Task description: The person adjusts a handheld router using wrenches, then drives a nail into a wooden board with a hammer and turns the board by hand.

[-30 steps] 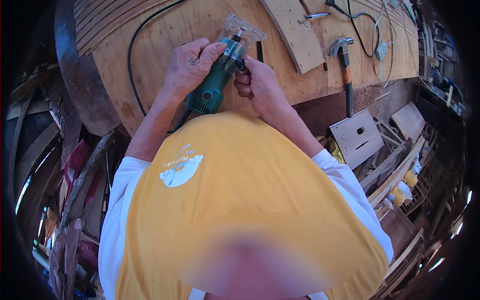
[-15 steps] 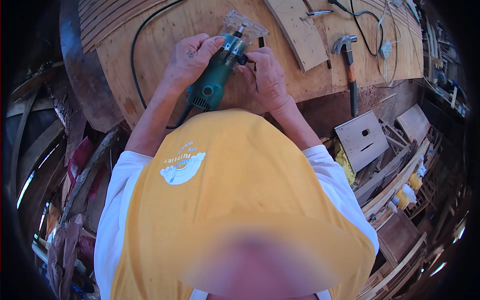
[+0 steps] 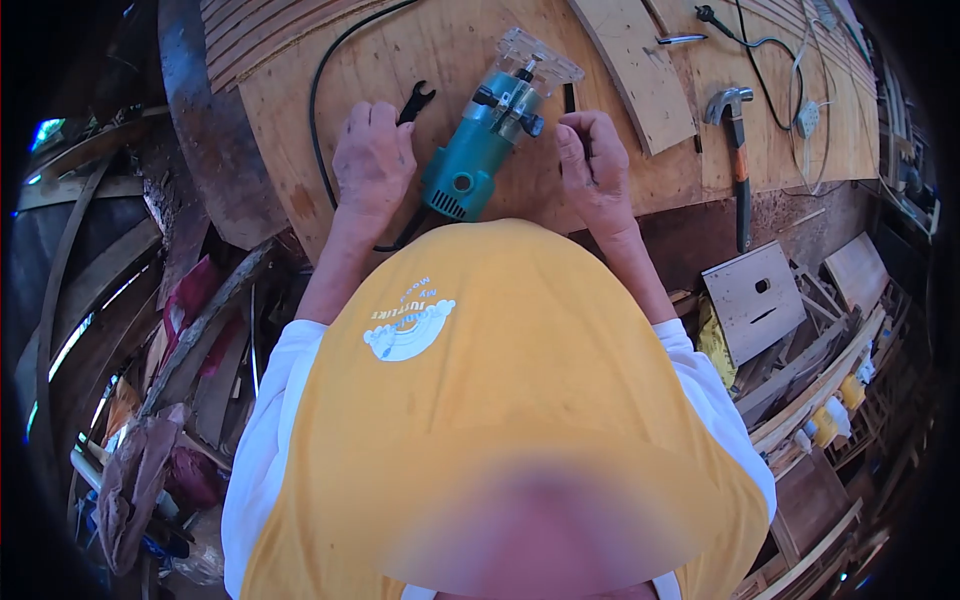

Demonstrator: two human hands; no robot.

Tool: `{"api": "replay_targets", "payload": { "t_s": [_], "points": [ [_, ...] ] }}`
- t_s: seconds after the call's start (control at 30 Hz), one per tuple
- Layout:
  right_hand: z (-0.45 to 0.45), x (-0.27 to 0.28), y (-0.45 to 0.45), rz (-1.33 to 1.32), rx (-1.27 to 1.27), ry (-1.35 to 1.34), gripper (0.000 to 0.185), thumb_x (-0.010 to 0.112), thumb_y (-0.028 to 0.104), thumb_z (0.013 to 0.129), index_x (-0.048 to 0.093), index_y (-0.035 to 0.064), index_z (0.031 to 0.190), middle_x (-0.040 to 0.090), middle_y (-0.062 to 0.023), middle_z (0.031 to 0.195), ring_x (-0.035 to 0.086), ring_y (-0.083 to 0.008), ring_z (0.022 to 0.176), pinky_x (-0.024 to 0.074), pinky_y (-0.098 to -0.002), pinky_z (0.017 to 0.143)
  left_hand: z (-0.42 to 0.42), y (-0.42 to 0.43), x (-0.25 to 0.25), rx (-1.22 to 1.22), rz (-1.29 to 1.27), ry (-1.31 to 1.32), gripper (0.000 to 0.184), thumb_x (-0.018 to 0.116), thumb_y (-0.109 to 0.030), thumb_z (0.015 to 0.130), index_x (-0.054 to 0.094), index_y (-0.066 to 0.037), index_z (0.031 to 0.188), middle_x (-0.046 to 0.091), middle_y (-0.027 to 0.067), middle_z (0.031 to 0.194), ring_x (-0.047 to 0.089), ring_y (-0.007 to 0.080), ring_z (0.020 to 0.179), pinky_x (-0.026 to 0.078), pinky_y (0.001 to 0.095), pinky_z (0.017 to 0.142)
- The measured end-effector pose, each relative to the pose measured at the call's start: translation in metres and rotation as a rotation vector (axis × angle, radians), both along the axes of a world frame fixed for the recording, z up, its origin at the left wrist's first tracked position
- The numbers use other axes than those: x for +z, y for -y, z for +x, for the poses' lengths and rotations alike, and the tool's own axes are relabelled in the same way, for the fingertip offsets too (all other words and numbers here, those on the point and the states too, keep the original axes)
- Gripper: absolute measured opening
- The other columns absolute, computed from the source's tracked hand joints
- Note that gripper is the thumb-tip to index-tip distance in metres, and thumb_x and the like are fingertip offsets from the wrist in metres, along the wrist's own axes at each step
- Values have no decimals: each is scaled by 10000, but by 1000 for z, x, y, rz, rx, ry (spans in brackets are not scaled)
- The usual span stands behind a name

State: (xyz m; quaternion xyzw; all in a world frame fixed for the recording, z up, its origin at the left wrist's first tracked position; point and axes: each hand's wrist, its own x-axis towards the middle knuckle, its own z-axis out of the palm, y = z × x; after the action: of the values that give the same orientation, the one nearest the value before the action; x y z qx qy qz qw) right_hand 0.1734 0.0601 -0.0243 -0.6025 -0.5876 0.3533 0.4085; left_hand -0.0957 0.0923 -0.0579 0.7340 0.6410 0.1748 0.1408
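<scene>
A green trim router [image 3: 474,160] with a clear base lies on its side on the plywood worktop [image 3: 455,45], between my hands. Left of it, my left hand [image 3: 374,160] is closed around a black open-end wrench [image 3: 416,100], whose jaw sticks out past the fingers. My right hand [image 3: 598,168] is just right of the router's side knob [image 3: 531,125] and apart from it. Its fingers are curled in towards the thumb; whatever may be between them is hidden. A narrow black piece [image 3: 569,97] lies just beyond that hand.
A hammer [image 3: 738,160] lies to the right, its handle over the table edge. A wooden board [image 3: 635,75], a pen [image 3: 682,39] and a socket block [image 3: 807,120] with cords are further back. A black cord [image 3: 318,110] curves at left. Scrap wood [image 3: 765,290] is piled below right.
Both hands have come off the router, my left hand to its left and my right hand to its right. The wrench now shows at my left hand. The whole view has shifted slightly.
</scene>
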Motion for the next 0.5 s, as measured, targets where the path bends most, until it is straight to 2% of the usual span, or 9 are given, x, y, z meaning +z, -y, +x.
{"api": "replay_targets", "payload": {
  "t_s": [0.03,0.13,0.23,0.33,0.43,0.5],
  "points": [
    [-2,3,-1,0,18,8,148,679,125,1013,617,1,1066,590,-29,851,530,-90,714,473,-262,653,1,-2,1,18,-57,39,162,721,-157,907,600,-69,967,589,141,969,622,361,962,508,470,811],
    [-9,8,-1,18,68,28,147,684,111,1005,610,4,1071,583,-29,834,529,-85,699,469,-259,632,2,-3,0,-1,-58,10,174,718,-156,906,606,-55,994,616,144,984,641,352,945,516,458,809],
    [-18,14,11,18,84,-2,154,692,97,994,603,8,1082,578,-34,817,533,-88,690,469,-262,621,2,-5,-2,77,-70,126,182,716,-141,895,613,-42,1008,648,151,1008,661,341,932,522,450,807],
    [-22,15,24,-36,90,-35,181,705,82,977,596,12,1103,578,-48,810,547,-110,684,480,-275,623,0,-9,5,51,-235,90,183,711,-124,884,618,-39,1018,670,159,1002,673,343,910,525,446,808],
    [-21,11,31,3,117,39,219,725,60,948,590,15,1115,578,-75,811,576,-163,673,500,-304,624,-3,-6,-1,42,-223,130,168,707,-112,882,620,-47,1010,663,154,949,667,348,890,520,448,798],
    [-18,10,34,47,146,112,240,735,47,929,586,17,1113,575,-96,810,594,-209,669,512,-326,626,-6,-5,-5,-23,-71,83,165,705,-117,885,614,-43,1001,661,150,915,666,339,868,518,450,786]
  ]
}}
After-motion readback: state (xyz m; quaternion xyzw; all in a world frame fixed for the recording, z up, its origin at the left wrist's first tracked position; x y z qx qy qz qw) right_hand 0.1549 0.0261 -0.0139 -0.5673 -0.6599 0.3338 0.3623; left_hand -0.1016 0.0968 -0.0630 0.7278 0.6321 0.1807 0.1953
